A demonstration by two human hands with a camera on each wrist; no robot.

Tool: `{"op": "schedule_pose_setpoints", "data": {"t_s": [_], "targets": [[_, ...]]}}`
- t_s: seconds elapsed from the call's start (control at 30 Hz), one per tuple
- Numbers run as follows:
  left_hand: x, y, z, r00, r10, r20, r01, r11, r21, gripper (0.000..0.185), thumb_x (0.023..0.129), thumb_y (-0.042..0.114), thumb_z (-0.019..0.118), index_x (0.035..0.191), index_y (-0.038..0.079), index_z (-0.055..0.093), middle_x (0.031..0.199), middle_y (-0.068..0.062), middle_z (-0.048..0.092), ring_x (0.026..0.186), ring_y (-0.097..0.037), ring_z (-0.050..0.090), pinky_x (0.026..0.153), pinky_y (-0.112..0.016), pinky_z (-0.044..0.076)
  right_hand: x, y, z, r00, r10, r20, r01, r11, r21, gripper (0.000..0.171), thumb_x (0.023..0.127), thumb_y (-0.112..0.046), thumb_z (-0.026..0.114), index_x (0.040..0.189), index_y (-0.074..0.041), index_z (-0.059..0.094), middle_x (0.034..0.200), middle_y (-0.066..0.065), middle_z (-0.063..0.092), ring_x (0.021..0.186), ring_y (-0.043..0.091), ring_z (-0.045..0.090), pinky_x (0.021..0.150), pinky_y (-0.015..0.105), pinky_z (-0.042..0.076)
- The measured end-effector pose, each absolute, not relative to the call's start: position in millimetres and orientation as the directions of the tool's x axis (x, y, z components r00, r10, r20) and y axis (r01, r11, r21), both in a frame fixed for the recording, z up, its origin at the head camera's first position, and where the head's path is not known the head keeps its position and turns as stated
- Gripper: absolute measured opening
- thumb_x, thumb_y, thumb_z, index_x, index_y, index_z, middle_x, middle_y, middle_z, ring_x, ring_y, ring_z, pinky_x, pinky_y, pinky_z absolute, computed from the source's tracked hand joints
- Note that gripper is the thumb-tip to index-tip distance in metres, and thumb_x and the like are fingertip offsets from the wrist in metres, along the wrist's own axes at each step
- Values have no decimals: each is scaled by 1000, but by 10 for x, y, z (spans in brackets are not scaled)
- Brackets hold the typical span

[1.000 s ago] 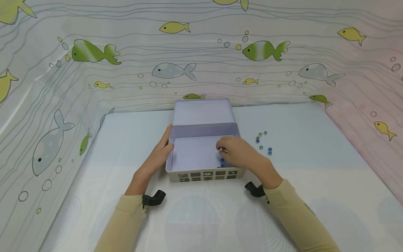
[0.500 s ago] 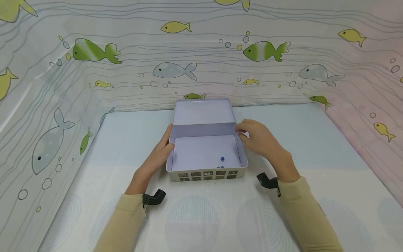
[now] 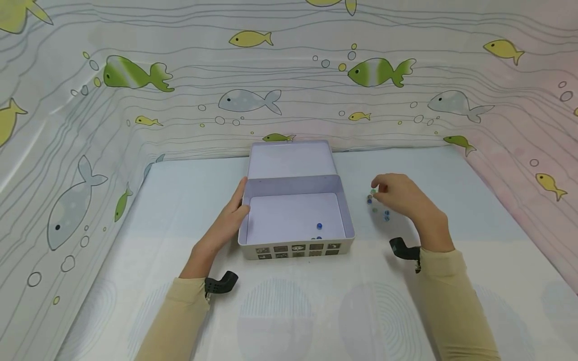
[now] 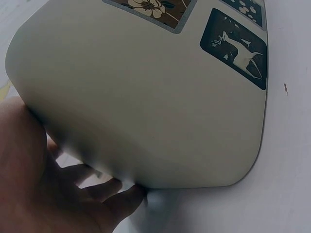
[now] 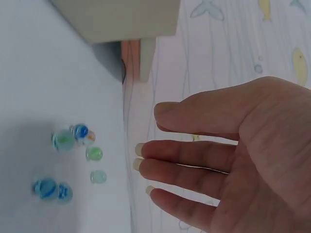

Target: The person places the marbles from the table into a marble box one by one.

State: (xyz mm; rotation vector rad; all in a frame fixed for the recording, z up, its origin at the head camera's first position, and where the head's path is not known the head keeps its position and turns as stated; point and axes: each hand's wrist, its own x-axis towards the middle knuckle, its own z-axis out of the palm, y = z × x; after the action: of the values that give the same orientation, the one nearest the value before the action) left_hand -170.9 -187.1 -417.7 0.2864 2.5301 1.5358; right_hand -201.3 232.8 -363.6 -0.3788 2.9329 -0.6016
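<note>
Sleeves: two pale yellow sleeves enter from the near edge, each with a small black wrist mount.
Surface: a pale blue-white tabletop point(image 3: 289, 311) with faint ring patterns spreads from the near edge to the far wall.
Left hand: the left hand point(image 3: 228, 220) rests against the left wall of the open white rectangular tin box point(image 3: 295, 248); in the left wrist view its fingers point(image 4: 104, 189) curl under the box's rounded corner, gripping it.
Box: it stands mid-table, lid laid back flat behind it, picture tiles along its near wall.
Inside the box: small blue glass marbles point(image 3: 318, 227) lie near the front right corner.
Right hand: the right hand point(image 3: 404, 198) hovers just right of the box, fingers straight and slightly spread, holding nothing, above the loose cluster of blue and green glass marbles point(image 5: 73, 160) on the table.
Room: a pale curtain printed with green, yellow and grey fish point(image 3: 289, 75) closes in the table at the back and on both sides.
Hard to make out: part of the cluster is hidden under the right hand in the head view; whether its fingertips touch a marble cannot be told; the count inside the box is unclear.
</note>
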Motion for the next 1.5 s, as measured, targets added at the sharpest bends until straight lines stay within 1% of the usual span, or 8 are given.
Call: {"op": "schedule_pose_setpoints", "data": {"t_s": [0.1, 0.33, 0.47, 0.57, 0.73, 0.97, 1.27, 1.5], "targets": [[-1701, -1854, -4148, -968, 248, -50, 67, 444, 893, 74, 99, 15, 32, 159, 36, -7, 167, 14, -7, 157, -17, -3, 127, -51, 4, -2024, 2443, -3664, -964, -239, -117, -174, 900, -399, 32, 93, -14, 59, 121, 0, 66, 102, 19, 66, 88, 30, 59, 73, 42, 51], [-1577, -1775, -3885, -964, 257, -74, 51, 447, 893, 73, 100, 9, 32, 161, 18, -7, 169, -1, -7, 157, -25, -4, 126, -53, 4, -2024, 2627, -3744, -948, -211, -239, -111, 921, -374, 33, 91, -20, 60, 118, -3, 67, 113, 23, 64, 99, 35, 59, 81, 50, 50], [-1537, -1752, -3818, -963, 258, -79, 49, 455, 889, 74, 99, 8, 32, 161, 18, -7, 169, -3, -7, 157, -26, -4, 126, -54, 4, -2015, 2651, -3772, -932, -212, -294, -96, 926, -365, 28, 90, -18, 60, 113, -5, 69, 117, 23, 64, 102, 37, 57, 83, 53, 49], [-1536, -1754, -3822, -963, 257, -80, 44, 447, 894, 74, 99, 9, 32, 161, 19, -6, 169, -2, -7, 157, -24, -4, 126, -53, 4, -2019, 2626, -3794, -927, -214, -307, -96, 929, -358, 21, 88, -15, 62, 104, -6, 71, 115, 21, 65, 98, 35, 56, 78, 50, 49], [-1527, -1757, -3810, -964, 255, -80, 42, 442, 896, 73, 100, 10, 32, 161, 20, -6, 169, -1, -7, 157, -23, -4, 126, -53, 5, -2058, 2571, -3887, -932, -211, -295, -107, 937, -332, 10, 86, -11, 64, 93, -10, 72, 104, 14, 66, 88, 29, 54, 69, 37, 46], [-1530, -1754, -3802, -963, 260, -75, 51, 447, 893, 72, 100, 8, 32, 161, 19, -7, 169, -3, -7, 157, -24, -4, 126, -53, 4, -2066, 2511, -3905, -938, -189, -291, -105, 953, -283, 14, 85, -9, 62, 94, -10, 73, 96, 12, 67, 75, 24, 55, 59, 32, 43], [-1527, -1758, -3807, -961, 268, -67, 61, 444, 894, 73, 100, 8, 32, 161, 17, -7, 169, -4, -7, 157, -26, -4, 126, -54, 4, -2034, 2498, -3777, -967, -166, -195, -105, 952, -289, 23, 86, -13, 60, 105, -11, 72, 106, 15, 66, 79, 26, 58, 60, 34, 44], [-1523, -1757, -3805, -963, 263, -64, 64, 450, 891, 73, 100, 8, 32, 161, 17, -6, 169, -5, -7, 157, -27, -4, 126, -55, 4, -1998, 2429, -3637, -979, -200, -44, -170, 915, -366, 24, 88, -16, 59, 108, -11, 71, 96, 10, 67, 81, 25, 58, 61, 33, 44]]}}
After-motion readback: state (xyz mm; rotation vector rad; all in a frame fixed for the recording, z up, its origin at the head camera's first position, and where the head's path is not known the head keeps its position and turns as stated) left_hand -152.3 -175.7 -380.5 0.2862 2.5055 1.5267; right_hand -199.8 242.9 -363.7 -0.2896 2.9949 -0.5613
